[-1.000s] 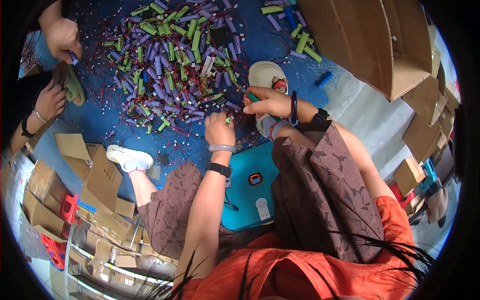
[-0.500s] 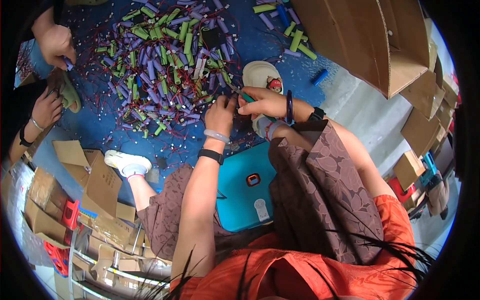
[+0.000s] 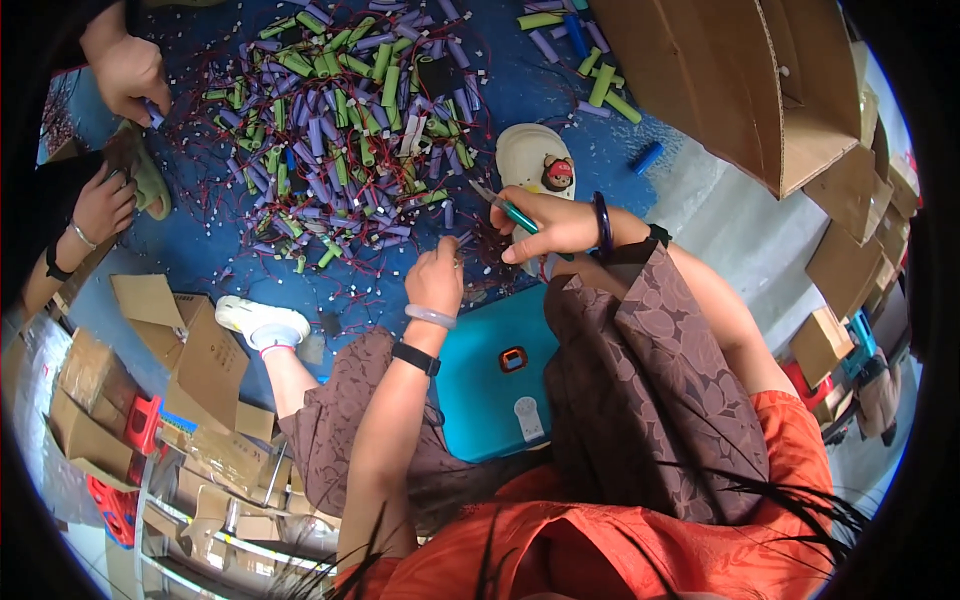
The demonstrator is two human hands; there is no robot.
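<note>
My right hand (image 3: 555,222) is closed round a green-handled tool (image 3: 518,216) with a slim metal tip that points up and left toward the pile. Apart from it, my left hand (image 3: 436,278) has its fingers pinched together at the near edge of the pile. What they hold is too small to make out. Beyond both hands spreads a heap of purple and green cylindrical battery cells (image 3: 340,140), tangled with thin red wires and small white connectors. A single purple cell (image 3: 448,214) lies just past my left fingertips.
A teal plastic stool (image 3: 490,400) is between my legs. My white clogs (image 3: 525,150) flank the heap's near side. At far left, another person's hand (image 3: 130,80) holds a purple cell. Large cardboard box (image 3: 700,80) at upper right; open carton (image 3: 190,350) at left.
My hands have drawn apart. The left has come back toward me, off the pile's edge, and the right has shifted slightly right with the tool. The whole view has shifted a little.
</note>
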